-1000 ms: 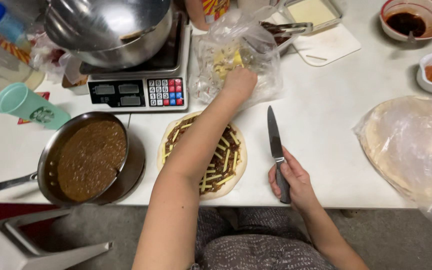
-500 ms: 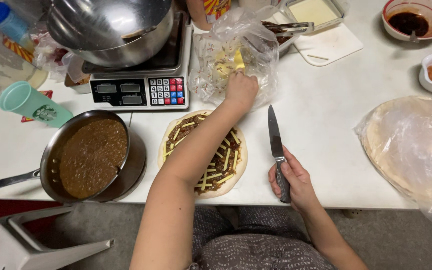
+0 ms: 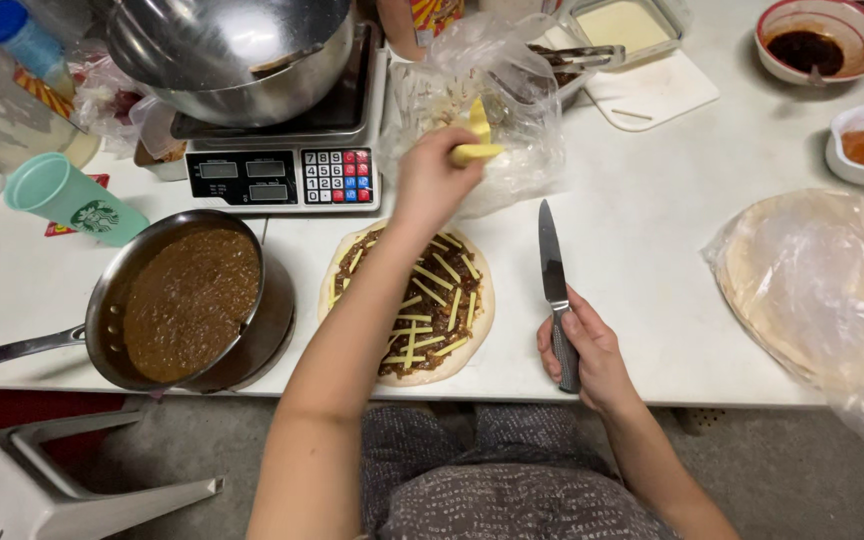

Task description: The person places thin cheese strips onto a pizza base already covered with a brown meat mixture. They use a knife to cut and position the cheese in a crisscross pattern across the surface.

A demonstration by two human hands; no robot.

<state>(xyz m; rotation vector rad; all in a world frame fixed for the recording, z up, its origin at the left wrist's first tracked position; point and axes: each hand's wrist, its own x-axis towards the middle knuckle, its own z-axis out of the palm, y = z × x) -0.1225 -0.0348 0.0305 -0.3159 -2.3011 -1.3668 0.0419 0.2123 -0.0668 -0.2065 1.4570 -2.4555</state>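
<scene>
A round flatbread (image 3: 407,305) spread with dark sauce and yellow cheese strips lies on the white table (image 3: 652,230) in front of me. My left hand (image 3: 432,175) is raised above its far edge, shut on a few yellow cheese sticks (image 3: 476,135) just in front of a clear plastic bag (image 3: 482,95) of cheese. My right hand (image 3: 587,350) rests near the table's front edge, gripping the handle of a kitchen knife (image 3: 552,265) whose blade lies flat, pointing away from me.
A frying pan (image 3: 187,300) of brown sauce sits left of the flatbread. Behind are a digital scale (image 3: 287,175) bearing a steel bowl (image 3: 237,45), and a teal cup (image 3: 72,198). Bagged flatbreads (image 3: 822,290) lie right; sauce bowls (image 3: 822,40) stand far right.
My left hand has drawn back out of the plastic bag toward the flatbread, now holding cheese sticks. The right hand and knife have stayed put.
</scene>
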